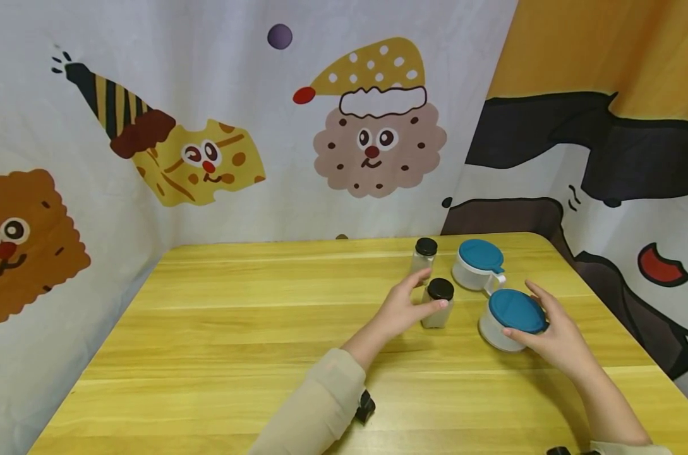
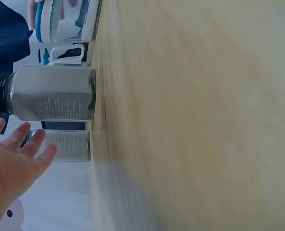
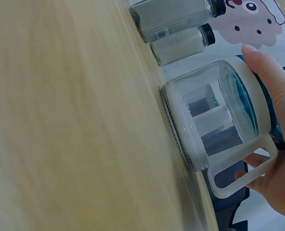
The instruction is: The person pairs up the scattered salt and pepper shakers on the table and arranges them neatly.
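Note:
My left hand (image 1: 403, 306) reaches beside a square glass shaker jar (image 1: 436, 314) with a black lid, its thumb overlapping the jar in the head view. Its fingers are spread in the left wrist view, with the jar (image 2: 51, 94) standing apart from them. A second black-lidded jar (image 1: 421, 260) stands behind, partly covered by the fingertips. My right hand (image 1: 560, 335) is around a clear glass canister (image 1: 496, 333) with a blue lid and white handle. Its thumb lies along the lid's edge, and other fingers show behind the handle (image 3: 243, 166) in the right wrist view.
A matching blue-lidded canister (image 1: 470, 276) stands behind the near one, its handle turned toward it. All the containers are on the right part of a yellow wood-grain table (image 1: 253, 328). A curtain (image 1: 230, 57) with cartoon prints hangs along the table's back and sides.

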Tool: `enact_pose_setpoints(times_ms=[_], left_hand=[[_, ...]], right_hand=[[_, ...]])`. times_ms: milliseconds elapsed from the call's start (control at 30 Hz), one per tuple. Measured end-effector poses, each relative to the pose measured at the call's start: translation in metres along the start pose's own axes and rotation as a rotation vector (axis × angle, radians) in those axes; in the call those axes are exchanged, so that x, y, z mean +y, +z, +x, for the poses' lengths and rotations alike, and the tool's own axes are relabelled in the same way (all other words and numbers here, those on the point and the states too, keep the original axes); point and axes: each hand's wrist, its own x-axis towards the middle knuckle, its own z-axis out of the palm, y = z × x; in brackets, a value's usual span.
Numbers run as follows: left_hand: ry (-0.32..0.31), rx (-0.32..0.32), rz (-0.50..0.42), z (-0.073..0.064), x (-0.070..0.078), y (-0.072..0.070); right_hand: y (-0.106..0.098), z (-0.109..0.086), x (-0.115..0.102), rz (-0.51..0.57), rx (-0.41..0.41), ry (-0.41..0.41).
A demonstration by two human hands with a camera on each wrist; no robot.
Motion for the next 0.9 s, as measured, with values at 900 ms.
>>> enact_pose_setpoints(times_ms=[900], left_hand=[[-0.04,0.01,-0.056,0.005,-0.002,0.012]], right_hand=[[-0.001,-0.001,0.007,0.055,-0.077,0.103]])
